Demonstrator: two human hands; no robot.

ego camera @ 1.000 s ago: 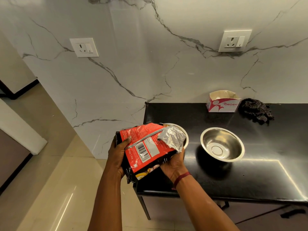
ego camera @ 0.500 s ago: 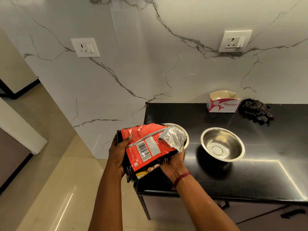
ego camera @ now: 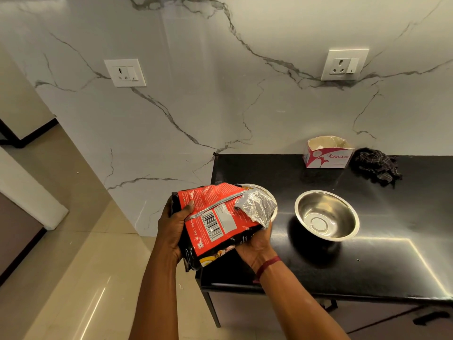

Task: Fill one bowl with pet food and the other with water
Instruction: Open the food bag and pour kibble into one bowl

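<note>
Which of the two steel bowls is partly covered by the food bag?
The left bowl: the red bag hides most of it, only its far rim showing. The right bowl stands fully visible and empty.

Red-black pet food bag (ego camera: 215, 224) tilted, open foil mouth over left steel bowl (ego camera: 263, 188); right steel bowl (ego camera: 327, 215) empty.

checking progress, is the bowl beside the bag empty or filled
Looks empty: the bowl shows a bare shiny bottom, no food or water visible. The other bowl is mostly hidden behind the bag, so cannot tell.
</note>
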